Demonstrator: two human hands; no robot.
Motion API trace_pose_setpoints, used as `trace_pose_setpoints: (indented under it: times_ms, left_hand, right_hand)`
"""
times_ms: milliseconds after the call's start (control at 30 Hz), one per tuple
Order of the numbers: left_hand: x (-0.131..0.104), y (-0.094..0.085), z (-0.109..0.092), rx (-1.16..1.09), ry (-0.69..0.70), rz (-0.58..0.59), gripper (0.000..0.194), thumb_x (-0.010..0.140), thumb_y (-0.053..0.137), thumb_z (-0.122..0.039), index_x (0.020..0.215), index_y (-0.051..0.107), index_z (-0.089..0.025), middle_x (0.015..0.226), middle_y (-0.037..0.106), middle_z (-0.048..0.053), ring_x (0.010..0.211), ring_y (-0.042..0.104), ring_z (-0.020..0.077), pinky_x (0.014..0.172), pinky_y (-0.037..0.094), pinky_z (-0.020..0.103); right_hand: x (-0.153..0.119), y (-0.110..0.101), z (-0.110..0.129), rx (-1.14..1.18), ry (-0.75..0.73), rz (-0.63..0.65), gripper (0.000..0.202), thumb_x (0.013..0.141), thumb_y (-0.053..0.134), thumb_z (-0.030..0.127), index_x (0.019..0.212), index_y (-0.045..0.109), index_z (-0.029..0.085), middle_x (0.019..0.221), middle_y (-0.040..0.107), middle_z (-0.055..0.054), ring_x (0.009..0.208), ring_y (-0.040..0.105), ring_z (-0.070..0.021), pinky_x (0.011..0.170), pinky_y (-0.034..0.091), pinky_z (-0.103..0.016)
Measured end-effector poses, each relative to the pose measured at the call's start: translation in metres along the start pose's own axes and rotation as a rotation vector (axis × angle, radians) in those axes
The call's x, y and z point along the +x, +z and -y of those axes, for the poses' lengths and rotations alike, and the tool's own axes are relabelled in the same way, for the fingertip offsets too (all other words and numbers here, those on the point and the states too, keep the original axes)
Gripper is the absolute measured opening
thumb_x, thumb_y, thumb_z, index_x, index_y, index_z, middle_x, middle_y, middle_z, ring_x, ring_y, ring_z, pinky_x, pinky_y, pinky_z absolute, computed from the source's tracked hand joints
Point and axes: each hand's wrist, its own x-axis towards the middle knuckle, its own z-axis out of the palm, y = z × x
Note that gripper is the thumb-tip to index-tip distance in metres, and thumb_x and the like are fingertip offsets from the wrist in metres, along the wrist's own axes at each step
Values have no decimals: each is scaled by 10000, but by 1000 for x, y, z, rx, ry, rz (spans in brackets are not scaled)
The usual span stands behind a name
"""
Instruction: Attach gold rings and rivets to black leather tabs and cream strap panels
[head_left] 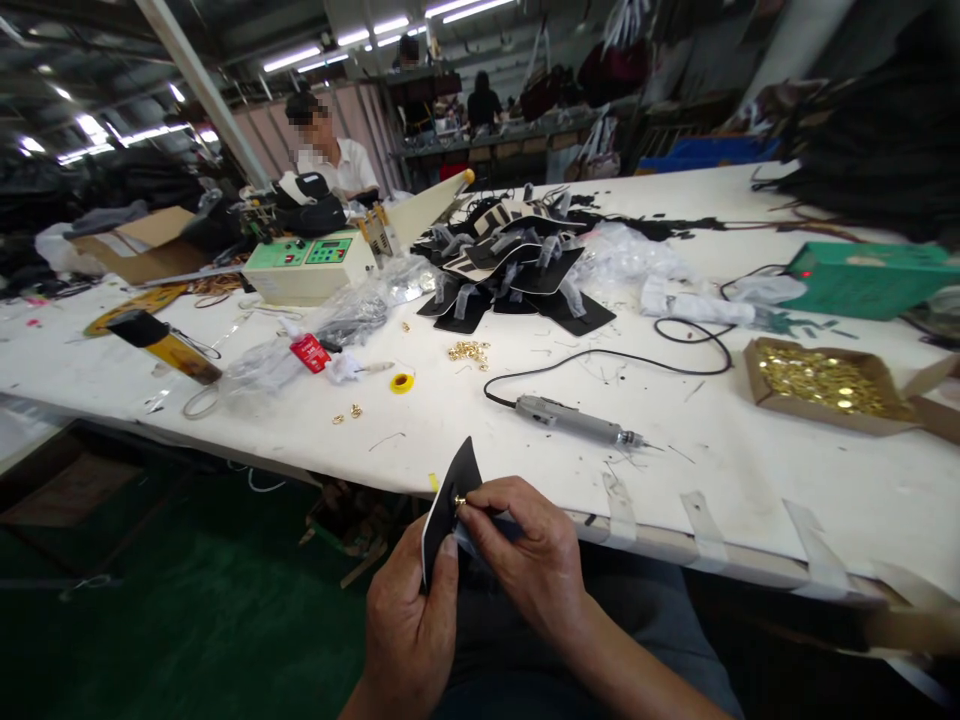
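My left hand (409, 625) grips a flat black leather piece (452, 487) by its lower edge, holding it upright just below the table's front edge. My right hand (529, 555) pinches a small brass fitting (458, 501) against the face of that piece. An electric screwdriver (574, 421) lies on the white table (750, 470) a little beyond my hands, its cable trailing back. A pile of similar black pieces (517, 270) lies further back at the middle.
A cardboard box of brass fittings (821, 380) sits at the right, loose brass fittings (469, 351) near the middle. A green control unit (307, 265), a green box (870, 278), plastic wrap and a glue bottle (309, 350) lie around. A person sits at the far left end.
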Motion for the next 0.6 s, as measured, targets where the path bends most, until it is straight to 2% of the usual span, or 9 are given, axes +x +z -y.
trace_pose_setpoints:
  times_ms: [200, 300, 367, 467, 500, 600]
  left_hand:
    - [-4, 5, -1, 46, 88, -32, 332, 1022, 585, -270, 1330, 706, -237, 1293, 754, 94, 1183, 714, 263, 1053, 539, 345]
    - [-2, 6, 1, 85, 223, -43, 381, 1018, 590, -253, 1396, 643, -245, 1314, 724, 101, 1186, 706, 255, 1050, 561, 375]
    - [-1, 7, 3, 141, 325, -52, 448, 1008, 607, -269, 1454, 585, -246, 1378, 667, 118, 1245, 673, 261, 1053, 571, 393]
    - [-2, 12, 5, 257, 407, -58, 613, 978, 637, -313, 1557, 464, -210, 1474, 550, 173, 1366, 583, 305, 1030, 593, 421]
    - [-3, 14, 4, 296, 414, -64, 668, 962, 649, -314, 1581, 425, -198, 1482, 522, 189, 1383, 563, 320, 1016, 601, 433]
    - [-6, 20, -2, 385, 427, -73, 819, 886, 694, -283, 1621, 347, -191, 1471, 481, 207, 1362, 563, 353, 996, 609, 480]
  right_hand:
    - [-7, -1, 0, -2, -66, -5, 180, 933, 675, 130, 988, 789, 257, 913, 798, -42, 841, 744, -197, 798, 585, -335]
    - [-11, -3, 1, 31, -91, 4, 287, 849, 692, 124, 1096, 782, 240, 1014, 791, -64, 913, 740, -221, 839, 587, -358]
    - [-12, -5, 3, 81, -65, 45, 382, 788, 780, 206, 1170, 761, 224, 1093, 771, -81, 980, 725, -246, 882, 578, -379]
    - [-12, -9, 8, 155, 61, 109, 577, 671, 915, 347, 1202, 734, 213, 1153, 742, -80, 1041, 695, -270, 934, 553, -387]
    - [-11, -10, 11, 175, 123, 123, 581, 656, 925, 363, 1183, 733, 211, 1137, 740, -71, 1030, 688, -268, 931, 547, -380]
    - [-7, -13, 18, 271, 356, 123, 361, 779, 835, 382, 1074, 740, 198, 992, 742, -40, 904, 665, -224, 834, 540, -333]
